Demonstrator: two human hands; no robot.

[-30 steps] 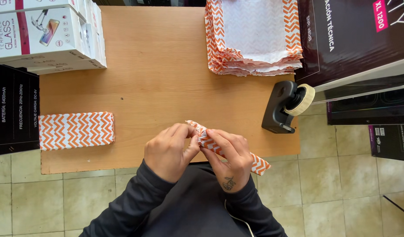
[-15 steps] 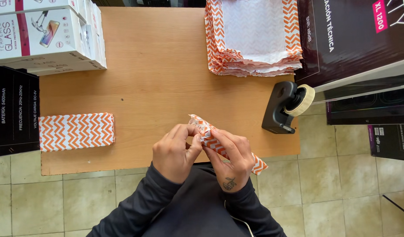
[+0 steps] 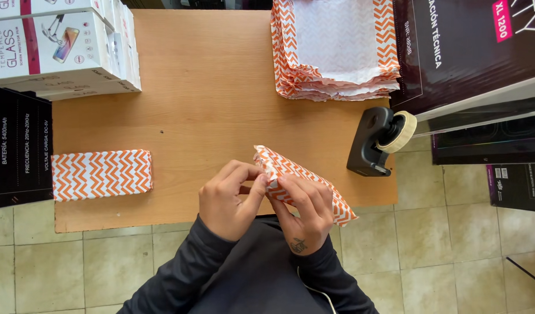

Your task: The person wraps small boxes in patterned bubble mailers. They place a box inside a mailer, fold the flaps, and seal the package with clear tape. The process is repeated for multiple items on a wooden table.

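Both hands hold a small packet wrapped in orange-and-white chevron paper over the near edge of the wooden table. My left hand pinches the packet's left end with thumb and fingers. My right hand wraps around its middle from below; the packet's far end sticks out to the lower right, tilted. A finished wrapped packet of the same paper lies flat at the table's left front.
A stack of chevron paper sheets lies at the table's back right. A black tape dispenser stands at the right edge. White boxes are stacked at back left, dark boxes at left and at right. Tiled floor lies below.
The packet has been raised and turned slightly, its left end now higher above the table. Both hands shifted their grip along it and stayed at the table's near edge.
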